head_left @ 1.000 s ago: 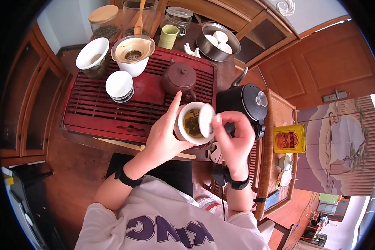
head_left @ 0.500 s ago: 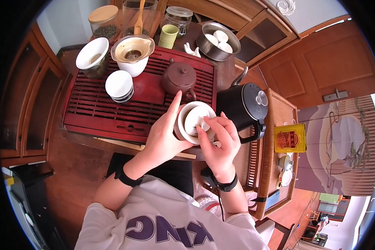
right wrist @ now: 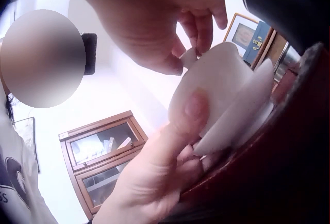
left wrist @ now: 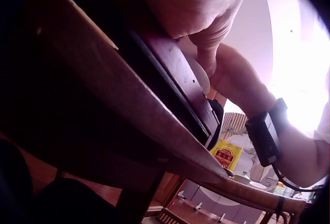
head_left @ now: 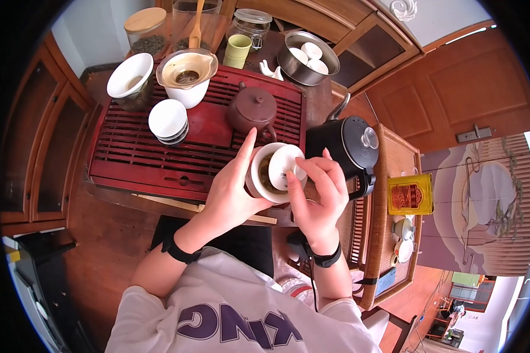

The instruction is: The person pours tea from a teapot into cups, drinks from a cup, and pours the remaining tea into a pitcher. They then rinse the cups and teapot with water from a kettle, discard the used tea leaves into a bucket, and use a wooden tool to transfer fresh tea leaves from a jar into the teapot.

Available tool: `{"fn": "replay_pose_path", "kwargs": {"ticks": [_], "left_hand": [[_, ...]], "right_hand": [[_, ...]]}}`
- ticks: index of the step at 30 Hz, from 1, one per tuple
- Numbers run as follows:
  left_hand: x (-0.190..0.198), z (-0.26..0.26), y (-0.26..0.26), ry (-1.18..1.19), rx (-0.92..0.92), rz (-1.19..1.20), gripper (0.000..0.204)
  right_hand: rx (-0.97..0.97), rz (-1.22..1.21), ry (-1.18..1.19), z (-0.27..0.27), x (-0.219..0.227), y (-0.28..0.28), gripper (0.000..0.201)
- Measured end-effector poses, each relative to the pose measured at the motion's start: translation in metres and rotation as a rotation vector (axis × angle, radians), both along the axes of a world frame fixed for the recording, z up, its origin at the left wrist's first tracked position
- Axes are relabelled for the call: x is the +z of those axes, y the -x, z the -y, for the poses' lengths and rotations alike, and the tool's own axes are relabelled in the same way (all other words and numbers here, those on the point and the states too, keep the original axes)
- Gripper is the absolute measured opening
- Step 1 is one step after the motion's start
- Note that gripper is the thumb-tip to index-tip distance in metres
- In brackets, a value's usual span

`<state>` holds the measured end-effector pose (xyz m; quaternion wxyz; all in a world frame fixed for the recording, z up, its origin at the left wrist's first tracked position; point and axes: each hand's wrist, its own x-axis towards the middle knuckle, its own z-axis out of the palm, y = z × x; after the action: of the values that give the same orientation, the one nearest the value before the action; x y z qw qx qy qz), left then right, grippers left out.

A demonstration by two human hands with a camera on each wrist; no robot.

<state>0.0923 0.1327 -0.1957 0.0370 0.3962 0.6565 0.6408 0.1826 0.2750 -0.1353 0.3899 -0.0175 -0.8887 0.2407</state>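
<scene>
In the head view my left hand [head_left: 229, 188] grips a white gaiwan bowl [head_left: 255, 183] from its left side, index finger stretched out past the rim. Greenish-brown tea [head_left: 265, 172] shows inside at the left. My right hand [head_left: 319, 197] pinches the knob of the white lid [head_left: 284, 166], which sits tilted over the right part of the opening. From the right wrist, the left thumb [right wrist: 195, 105] lies against the white porcelain, below the right fingers [right wrist: 204, 31] at the knob. Just behind the bowl stands a brown clay teapot [head_left: 254, 109] on the red slatted tea tray [head_left: 200, 167].
A black kettle [head_left: 353, 144] stands close to the right hand. On the tray's left are stacked white cups [head_left: 168, 119], a strainer [head_left: 189, 70] over a white pitcher and a white-rimmed vessel [head_left: 129, 76]. Behind are a steel bowl [head_left: 330, 72] of white cups and a green cup [head_left: 237, 52].
The right hand brought the lid from an upright tilt at the right rim left across the opening, then slid it slightly back right, uncovering tea at the left. The left hand stayed put.
</scene>
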Motion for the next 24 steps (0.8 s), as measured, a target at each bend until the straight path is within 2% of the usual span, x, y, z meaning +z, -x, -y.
{"fn": "replay_pose_path", "kwargs": {"ticks": [11,13,17,20,24], "left_hand": [[0.002,0.001,-0.001,0.025,-0.024,0.058,0.122],[0.001,0.001,-0.001,0.016,-0.029,0.062,0.121],[0.0,0.0,0.0,-0.02,0.015,-0.019,0.123],[0.0,0.001,-0.001,0.005,0.029,-0.004,0.122],[0.0,0.001,0.0,0.038,0.031,0.035,0.11]], "right_hand": [[0.037,0.125,-0.085,-0.007,0.005,-0.004,0.026],[0.116,0.112,-0.072,-0.004,0.002,-0.003,0.025],[0.159,0.059,-0.039,0.002,-0.005,0.005,0.027],[0.155,0.03,-0.012,0.001,-0.014,0.013,0.027],[0.127,0.014,-0.028,-0.001,-0.013,0.015,0.027]]}}
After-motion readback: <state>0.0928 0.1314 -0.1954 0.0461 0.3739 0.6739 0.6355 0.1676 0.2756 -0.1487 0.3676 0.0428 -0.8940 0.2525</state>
